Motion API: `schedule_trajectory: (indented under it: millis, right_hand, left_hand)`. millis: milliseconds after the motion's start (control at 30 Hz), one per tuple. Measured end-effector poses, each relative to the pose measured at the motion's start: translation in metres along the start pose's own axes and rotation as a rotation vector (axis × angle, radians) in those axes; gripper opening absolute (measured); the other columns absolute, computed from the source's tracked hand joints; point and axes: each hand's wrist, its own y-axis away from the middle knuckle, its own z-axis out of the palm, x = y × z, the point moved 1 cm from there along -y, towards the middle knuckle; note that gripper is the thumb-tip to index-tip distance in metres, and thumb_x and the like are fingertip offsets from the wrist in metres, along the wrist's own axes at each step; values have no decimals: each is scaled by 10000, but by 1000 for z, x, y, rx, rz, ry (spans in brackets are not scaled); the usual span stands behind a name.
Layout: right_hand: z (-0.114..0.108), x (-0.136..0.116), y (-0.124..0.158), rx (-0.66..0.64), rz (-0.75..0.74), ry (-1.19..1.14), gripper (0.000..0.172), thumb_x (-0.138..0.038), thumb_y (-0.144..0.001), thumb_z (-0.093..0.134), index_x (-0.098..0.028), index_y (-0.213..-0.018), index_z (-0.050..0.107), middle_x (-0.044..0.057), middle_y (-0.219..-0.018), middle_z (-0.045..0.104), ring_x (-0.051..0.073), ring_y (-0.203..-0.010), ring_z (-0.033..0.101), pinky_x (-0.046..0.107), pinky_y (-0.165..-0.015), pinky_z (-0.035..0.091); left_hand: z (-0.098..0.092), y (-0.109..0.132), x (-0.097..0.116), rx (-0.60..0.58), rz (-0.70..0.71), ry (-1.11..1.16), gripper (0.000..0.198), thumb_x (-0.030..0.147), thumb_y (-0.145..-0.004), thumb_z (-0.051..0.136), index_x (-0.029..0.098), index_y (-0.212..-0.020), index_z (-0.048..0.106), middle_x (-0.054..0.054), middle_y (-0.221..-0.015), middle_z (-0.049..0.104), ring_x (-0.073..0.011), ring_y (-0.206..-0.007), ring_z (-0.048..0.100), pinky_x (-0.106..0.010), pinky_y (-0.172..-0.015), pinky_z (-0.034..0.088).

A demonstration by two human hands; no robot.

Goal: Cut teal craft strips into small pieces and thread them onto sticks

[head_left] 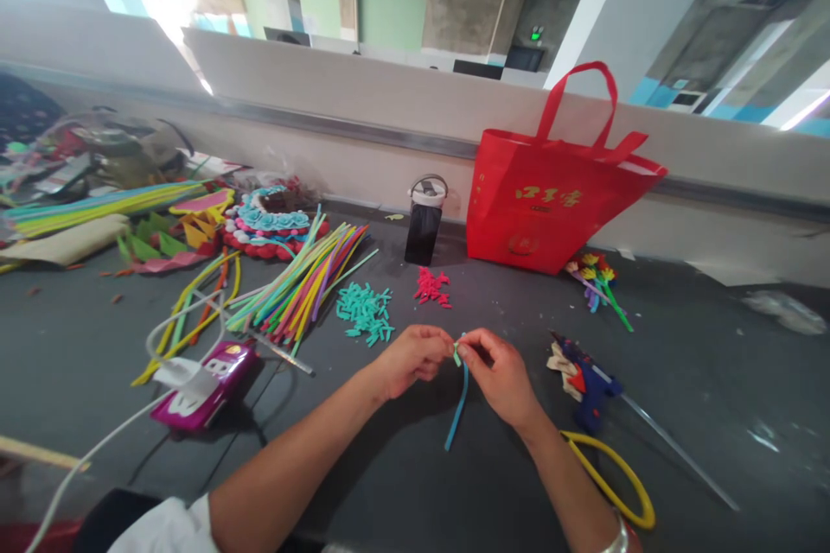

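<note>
My left hand (418,359) and my right hand (498,371) meet over the dark table, with their thumbs and fingertips pinched close together. Between the fingertips is a small light green piece (457,355). A blue pipe cleaner (457,415) hangs down from my right fingers, its lower end free above the table. The fingers partly hide where the green and blue pieces meet. Beyond my left hand lies a pile of short teal pieces (367,311), and a smaller pile of red pieces (431,286) is just behind it.
Bundled colored pipe cleaners (311,285) lie left, near a purple power strip (207,389) with a white cable. A black bottle (424,225) and red bag (551,199) stand at the back. On the right are a blue glue gun (590,384) and a yellow loop (619,458).
</note>
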Motion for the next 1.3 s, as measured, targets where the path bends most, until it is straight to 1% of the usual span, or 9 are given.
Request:
schedule_trajectory:
  millis: [233, 467, 600, 733, 900, 1033, 1133, 1233, 1300]
  right_hand:
    - [3, 11, -2, -22, 268, -244, 264, -432, -838, 562, -178, -784, 611, -55, -537, 484, 90, -438, 450, 200, -438, 355]
    - [4, 9, 0, -48, 262, -328, 269, -439, -843, 560, -180, -775, 585, -68, -523, 450, 86, -446, 436, 200, -453, 354]
    - [4, 4, 0, -10, 159, -178, 215, -382, -868, 534, -186, -802, 591, -49, -568, 497, 102, -486, 464, 214, -484, 373]
    - [5, 1, 3, 90, -76, 49, 134, -285, -896, 507, -196, -836, 587, 5, -745, 595, 137, -673, 549, 247, -646, 423]
    - [7, -4, 7, 66, -294, 179, 144, -223, -924, 453, -201, -830, 560, 15, -763, 569, 148, -720, 537, 263, -682, 406]
    - [8, -5, 7, 80, -275, 122, 138, -243, -926, 461, -202, -850, 569, 18, -782, 590, 145, -724, 553, 257, -685, 422]
    - [8, -1, 4, 110, -121, 37, 155, -293, -915, 483, -195, -861, 590, 10, -754, 608, 137, -676, 567, 242, -648, 438]
    - [8, 5, 1, 98, 29, -27, 208, -357, -901, 495, -186, -843, 600, -17, -651, 571, 121, -557, 534, 227, -553, 425]
    - [6, 7, -1, 84, 90, -75, 243, -391, -895, 494, -182, -832, 601, -35, -602, 535, 109, -496, 501, 216, -498, 404]
  left_hand:
    - [3, 3, 3, 212, 634, -887, 164, 182, -781, 569, 171, -932, 633, 18, -704, 536, -102, -630, 473, -217, -596, 359]
    - [0, 6, 4, 203, 805, -964, 192, 217, -908, 469, 165, -899, 654, -32, -754, 602, -115, -687, 552, -216, -630, 401]
    - [4, 6, 7, 266, 733, -767, 139, 207, -846, 547, 148, -784, 657, -16, -686, 592, -111, -654, 528, -224, -622, 379]
    - [6, 4, 8, 264, 451, -334, 136, 247, -759, 623, 139, -676, 616, 18, -614, 539, -83, -574, 449, -207, -552, 335]
    - [0, 2, 5, 59, 48, 157, 149, 227, -665, 671, 149, -640, 546, 89, -468, 356, -37, -415, 191, -202, -416, 132]
    - [-4, 1, 4, -113, -52, 251, 176, 257, -694, 664, 160, -643, 527, 113, -433, 270, -31, -391, 107, -206, -401, 103]
    - [-2, 2, 6, 64, 124, 43, 226, 346, -760, 641, 150, -678, 566, 69, -502, 415, -36, -404, 250, -187, -405, 192]
    - [2, 5, 9, 328, 523, -394, 161, 314, -794, 628, 155, -804, 650, -6, -677, 594, -89, -590, 506, -197, -537, 386]
    - [4, 6, 9, 370, 751, -688, 148, 256, -828, 594, 173, -922, 672, -36, -794, 644, -113, -693, 570, -216, -626, 444]
